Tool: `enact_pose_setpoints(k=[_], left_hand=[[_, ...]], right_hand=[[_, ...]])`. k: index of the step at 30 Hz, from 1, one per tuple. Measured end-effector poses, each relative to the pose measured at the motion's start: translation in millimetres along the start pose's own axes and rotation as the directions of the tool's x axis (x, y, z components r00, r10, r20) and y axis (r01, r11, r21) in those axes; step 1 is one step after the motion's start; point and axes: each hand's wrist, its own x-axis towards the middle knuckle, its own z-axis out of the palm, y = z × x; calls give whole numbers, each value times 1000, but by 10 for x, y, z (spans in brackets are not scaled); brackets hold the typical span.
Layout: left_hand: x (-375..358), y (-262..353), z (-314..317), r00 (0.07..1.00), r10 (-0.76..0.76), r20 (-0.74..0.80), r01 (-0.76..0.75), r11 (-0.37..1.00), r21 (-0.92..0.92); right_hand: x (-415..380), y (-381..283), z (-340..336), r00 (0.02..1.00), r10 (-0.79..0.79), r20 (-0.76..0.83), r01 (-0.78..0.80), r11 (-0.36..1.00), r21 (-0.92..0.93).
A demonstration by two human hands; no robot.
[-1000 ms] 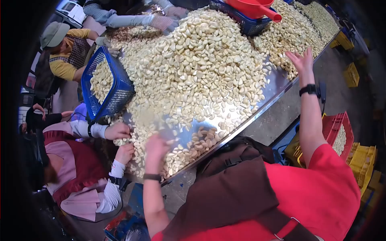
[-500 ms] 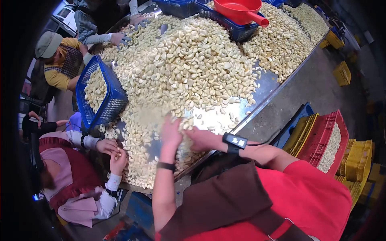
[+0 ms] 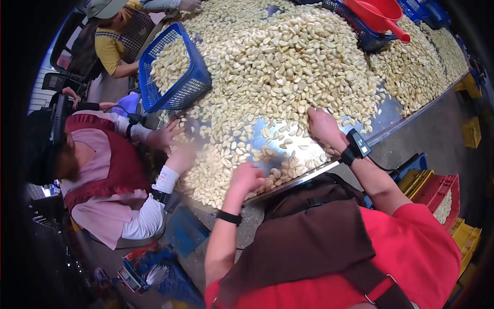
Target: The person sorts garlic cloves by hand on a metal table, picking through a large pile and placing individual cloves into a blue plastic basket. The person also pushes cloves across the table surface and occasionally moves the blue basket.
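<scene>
The right hand (image 3: 321, 126), raised open over the far garlic a second ago and drawn in close beside the left half a second ago, is now set apart again at the near edge of the garlic cloves (image 3: 288, 62), on the bare metal of the worktop (image 3: 383, 116). The left hand (image 3: 246, 177) has been pulled back from the middle of the cleared patch to the small heap at the worktop's near rim. The patch of bare metal between the hands has been widened, and the view has been swung so that the blue basket (image 3: 177, 77) lies higher in the picture.
</scene>
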Motion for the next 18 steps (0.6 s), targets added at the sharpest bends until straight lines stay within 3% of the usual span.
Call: enact_pose_setpoints(k=[3, 4, 5, 6, 7, 8, 9, 10, 12, 14, 15, 17, 18], left_hand=[[-262, -318, -189, 933, -360, -30, 355, 901, 248], [-253, -281, -225, 930, -366, -33, 362, 898, 248], [-219, -205, -240, 924, -291, -246, 340, 921, 189], [-167, -102, -270, 868, -212, -450, 303, 942, 141], [-50, 11, -283, 839, -176, -515, 188, 982, -29], [50, 158, -355, 849, -248, -467, 141, 957, -253], [153, 177, -381, 847, -248, -470, 140, 957, -252], [255, 178, -384, 826, -303, -476, 160, 935, -318], [440, 92, -385, 803, -357, -477, 175, 907, -383], [650, -60, -351, 630, -256, -733, 98, 963, -253], [798, -128, -293, 629, -258, -733, 96, 962, -257], [1058, -246, -214, 683, -229, -694, 139, 973, -184], [1131, -216, -210, 735, -258, -627, 246, 963, -107]], right_hand=[[-86, -119, 118, 992, -105, 66, 97, 990, 103], [-80, -202, 103, 971, -63, 232, -52, 887, 459], [-75, -286, 101, 913, -88, 399, -250, 651, 716], [-48, -343, 136, 913, -103, 395, -286, 529, 799], [-56, -397, 127, 914, -108, 392, -283, 524, 803], [-84, -451, 80, 890, -132, 437, -368, 356, 859], [-115, -482, 51, 864, -164, 477, -449, 180, 875], [-155, -421, 53, 854, -195, 482, -465, 127, 876], [-226, -215, -16, 856, -205, 474, -443, 181, 878], [-342, -67, -169, 840, -135, 525, -460, 334, 823], [-416, 11, -169, 840, -133, 526, -461, 338, 821], [-545, 158, -145, 800, -86, 594, -418, 631, 654], [-597, 204, -186, 814, -144, 563, -249, 789, 562]])
